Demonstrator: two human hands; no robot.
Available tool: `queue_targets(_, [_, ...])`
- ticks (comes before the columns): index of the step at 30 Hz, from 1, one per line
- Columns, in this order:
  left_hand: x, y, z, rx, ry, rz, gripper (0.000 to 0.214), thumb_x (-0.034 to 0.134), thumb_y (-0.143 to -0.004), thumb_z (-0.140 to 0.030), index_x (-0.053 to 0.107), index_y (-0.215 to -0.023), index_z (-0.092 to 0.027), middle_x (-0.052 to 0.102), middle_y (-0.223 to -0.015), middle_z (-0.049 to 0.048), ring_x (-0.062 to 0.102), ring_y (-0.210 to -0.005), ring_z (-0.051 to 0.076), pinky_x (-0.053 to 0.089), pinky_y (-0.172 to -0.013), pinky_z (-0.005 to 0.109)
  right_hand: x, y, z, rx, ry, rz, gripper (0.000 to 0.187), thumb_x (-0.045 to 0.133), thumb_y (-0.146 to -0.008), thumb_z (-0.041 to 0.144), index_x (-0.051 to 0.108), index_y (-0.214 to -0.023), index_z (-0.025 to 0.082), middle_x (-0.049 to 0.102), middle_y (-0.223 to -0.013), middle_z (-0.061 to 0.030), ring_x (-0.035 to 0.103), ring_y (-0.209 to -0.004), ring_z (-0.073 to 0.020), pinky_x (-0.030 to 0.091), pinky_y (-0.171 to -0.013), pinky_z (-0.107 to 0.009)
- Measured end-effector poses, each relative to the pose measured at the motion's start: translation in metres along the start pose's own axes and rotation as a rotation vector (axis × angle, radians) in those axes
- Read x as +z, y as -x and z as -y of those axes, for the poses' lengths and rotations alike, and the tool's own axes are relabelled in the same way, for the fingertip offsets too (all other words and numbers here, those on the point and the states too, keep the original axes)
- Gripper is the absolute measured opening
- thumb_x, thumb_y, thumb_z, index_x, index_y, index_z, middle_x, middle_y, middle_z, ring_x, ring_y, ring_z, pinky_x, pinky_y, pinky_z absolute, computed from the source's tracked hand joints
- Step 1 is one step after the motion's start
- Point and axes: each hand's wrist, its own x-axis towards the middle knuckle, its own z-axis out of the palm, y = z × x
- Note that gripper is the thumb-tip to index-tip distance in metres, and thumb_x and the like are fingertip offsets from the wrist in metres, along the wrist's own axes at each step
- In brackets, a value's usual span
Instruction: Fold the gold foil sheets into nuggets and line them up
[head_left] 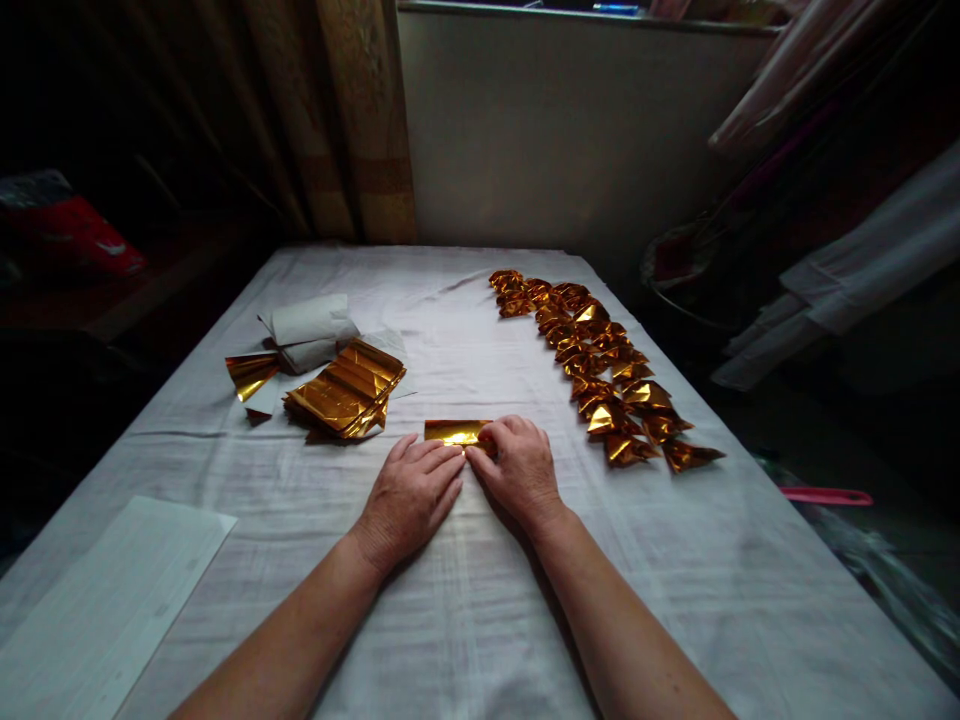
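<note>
A narrow, folded strip of gold foil paper (pixel 454 431) lies on the cloth-covered table in front of me. Across its near left edge rests my left hand (pixel 411 492), flat, with the fingers stretched out and their tips at the fold. My right hand (pixel 523 467) has its fingers bent and its thumb tip at the near edge, gripping the strip's right end and hiding it. To the left sits a stack of gold foil sheets (pixel 349 385), close to some crumpled white paper (pixel 307 325). Several folded gold foil pieces (pixel 600 350) run in rows on the right.
A white sheet of paper (pixel 120 600) lies at the table's near left. Behind the table are a brown curtain (pixel 360 120) and a pale wall (pixel 547 130). Beyond the right edge hang light-coloured clothes (pixel 862 260), with a pink handle (pixel 829 496) lower down.
</note>
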Motion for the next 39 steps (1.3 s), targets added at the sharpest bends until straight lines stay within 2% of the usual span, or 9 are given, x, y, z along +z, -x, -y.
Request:
queue_targets(5, [-0.001, 0.0, 0.0, -0.021, 0.017, 0.02, 0.025, 0.051, -0.096, -0.028, 0.067, -0.115, -0.024, 0.072, -0.119, 0.0037, 0.063, -0.112, 0.023, 0.034, -0.109, 0.048, -0.004, 0.0, -0.009, 0.07, -0.024, 0.027, 0.002, 0.065, -0.087, 0.025, 0.066, -0.086, 0.024, 0.067, -0.091, -0.0026, 0.057, -0.09, -0.021, 0.035, -0.079, -0.033])
queue_targets(12, [-0.003, 0.003, 0.004, -0.04, 0.011, -0.011, 0.026, 0.05, -0.095, -0.025, 0.068, -0.113, -0.024, 0.073, -0.115, 0.0053, 0.065, -0.109, 0.022, 0.034, -0.111, 0.048, -0.007, 0.002, -0.017, 0.056, 0.018, 0.022, 0.006, 0.064, -0.089, 0.027, 0.066, -0.084, 0.024, 0.067, -0.09, -0.0028, 0.056, -0.089, -0.0217, 0.033, -0.079, -0.034])
queue_targets(16, [-0.005, 0.004, 0.005, -0.042, -0.009, -0.029, 0.025, 0.05, -0.095, -0.024, 0.069, -0.111, -0.023, 0.074, -0.114, 0.0056, 0.066, -0.106, 0.022, 0.036, -0.108, 0.048, -0.006, 0.002, -0.013, 0.041, 0.046, 0.017, 0.007, 0.064, -0.089, 0.029, 0.066, -0.086, 0.023, 0.066, -0.091, -0.0036, 0.055, -0.089, -0.0225, 0.033, -0.079, -0.035])
queue_targets(21, [-0.004, 0.003, 0.003, -0.033, -0.029, -0.036, 0.024, 0.051, -0.094, -0.025, 0.069, -0.11, -0.022, 0.074, -0.113, 0.0065, 0.067, -0.105, 0.023, 0.038, -0.107, 0.049, 0.0, 0.001, 0.001, 0.012, 0.049, 0.004, 0.022, 0.069, -0.085, 0.044, 0.065, -0.088, 0.022, 0.065, -0.096, -0.006, 0.054, -0.093, -0.0245, 0.034, -0.082, -0.037])
queue_targets(24, [-0.004, 0.003, 0.006, -0.031, -0.025, -0.04, 0.023, 0.051, -0.095, -0.024, 0.069, -0.11, -0.022, 0.074, -0.113, 0.0054, 0.068, -0.105, 0.022, 0.038, -0.107, 0.048, 0.0, 0.001, 0.003, 0.035, 0.022, 0.017, 0.021, 0.07, -0.084, 0.042, 0.064, -0.089, 0.022, 0.065, -0.1, -0.0063, 0.055, -0.096, -0.0248, 0.035, -0.084, -0.037])
queue_targets(28, [-0.009, 0.005, 0.013, -0.027, -0.029, -0.062, 0.023, 0.049, -0.096, -0.023, 0.071, -0.103, -0.021, 0.076, -0.108, 0.0044, 0.07, -0.099, 0.02, 0.039, -0.106, 0.047, -0.004, 0.002, -0.007, 0.066, -0.011, 0.028, 0.019, 0.071, -0.083, 0.034, 0.066, -0.098, 0.024, 0.066, -0.107, -0.006, 0.056, -0.101, -0.0253, 0.037, -0.086, -0.038])
queue_targets(32, [-0.015, 0.007, 0.018, -0.042, -0.063, -0.09, 0.022, 0.051, -0.095, -0.025, 0.073, -0.096, -0.022, 0.077, -0.102, 0.0032, 0.071, -0.096, 0.022, 0.038, -0.106, 0.05, -0.004, 0.002, -0.021, 0.068, 0.012, 0.017, 0.035, 0.07, -0.082, 0.035, 0.065, -0.115, 0.025, 0.064, -0.119, -0.0091, 0.055, -0.109, -0.0282, 0.038, -0.09, -0.042])
queue_targets(36, [-0.017, 0.008, 0.017, -0.054, -0.083, -0.087, 0.021, 0.053, -0.094, -0.026, 0.074, -0.094, -0.024, 0.078, -0.101, 0.003, 0.071, -0.097, 0.023, 0.035, -0.109, 0.053, 0.001, 0.001, -0.028, 0.053, 0.04, 0.023, 0.049, 0.069, -0.081, 0.037, 0.06, -0.127, 0.026, 0.057, -0.134, -0.013, 0.048, -0.125, -0.0326, 0.037, -0.098, -0.048])
queue_targets(39, [-0.017, 0.007, 0.016, -0.059, -0.085, -0.09, 0.022, 0.053, -0.094, -0.025, 0.074, -0.093, -0.024, 0.078, -0.1, 0.0027, 0.071, -0.097, 0.024, 0.034, -0.11, 0.054, 0.002, 0.0, -0.029, 0.039, 0.043, 0.065, 0.048, 0.07, -0.081, 0.036, 0.061, -0.127, 0.025, 0.053, -0.14, -0.0147, 0.042, -0.133, -0.035, 0.035, -0.102, -0.052])
